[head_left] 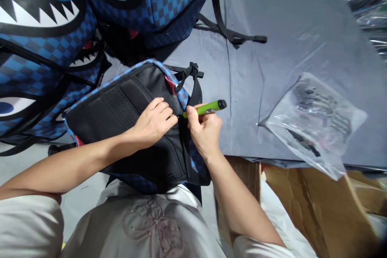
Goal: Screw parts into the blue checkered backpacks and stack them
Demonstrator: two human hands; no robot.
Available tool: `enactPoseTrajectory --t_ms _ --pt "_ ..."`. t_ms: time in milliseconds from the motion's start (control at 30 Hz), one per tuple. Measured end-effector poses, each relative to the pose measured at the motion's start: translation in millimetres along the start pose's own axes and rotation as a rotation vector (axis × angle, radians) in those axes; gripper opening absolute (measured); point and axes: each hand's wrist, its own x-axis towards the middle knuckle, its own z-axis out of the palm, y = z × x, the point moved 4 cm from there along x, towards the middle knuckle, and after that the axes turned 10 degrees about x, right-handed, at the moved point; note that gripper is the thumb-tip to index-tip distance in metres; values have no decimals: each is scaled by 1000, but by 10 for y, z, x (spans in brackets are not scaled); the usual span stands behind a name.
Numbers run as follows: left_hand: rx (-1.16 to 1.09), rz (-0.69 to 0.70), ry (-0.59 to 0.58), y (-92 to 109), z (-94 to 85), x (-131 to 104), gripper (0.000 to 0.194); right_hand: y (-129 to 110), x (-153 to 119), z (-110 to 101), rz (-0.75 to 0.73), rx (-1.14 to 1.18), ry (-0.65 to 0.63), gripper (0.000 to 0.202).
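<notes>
A black-backed, blue-checked backpack [121, 109] lies tilted at the table's front edge, its padded back panel facing up. My right hand [205, 131] is wrapped around a green marker [208, 108] with a black end, which points up and to the right. The marker's other end meets the bag's side edge near a black strap [196, 88]. On the back panel rests my left hand [155, 123], fingers curled and closed on the bag's fabric close to the marker's lower end. What its fingertips pinch is partly hidden.
More blue-checked backpacks [175, 4] with shark-mouth prints crowd the left and back of the grey table [290, 36]. A clear plastic bag [320, 117] lies at the right front edge. Below it stands an open cardboard box [302, 197]. Plastic-wrapped items [369, 12] sit far right.
</notes>
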Motion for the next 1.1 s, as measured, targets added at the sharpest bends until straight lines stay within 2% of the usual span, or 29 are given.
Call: enactPoseTrajectory --t_ms 267,533,733,867,967,1100 --pt "8 0 29 13 -9 12 18 18 3 -3 23 -5 -13 36" --pt "-5 0 -24 2 27 8 20 24 7 -4 56 18 -18 37" --pt "12 2 -3 -1 2 13 19 9 -2 -11 35 25 -27 35" --pt "6 7 1 -6 46 28 20 28 11 3 42 20 -41 34" --pt "-1 -5 -32 19 78 45 21 57 30 10 19 22 -61 35" --pt "-44 9 -151 41 -14 93 24 94 8 -63 -2 -27 -54 43"
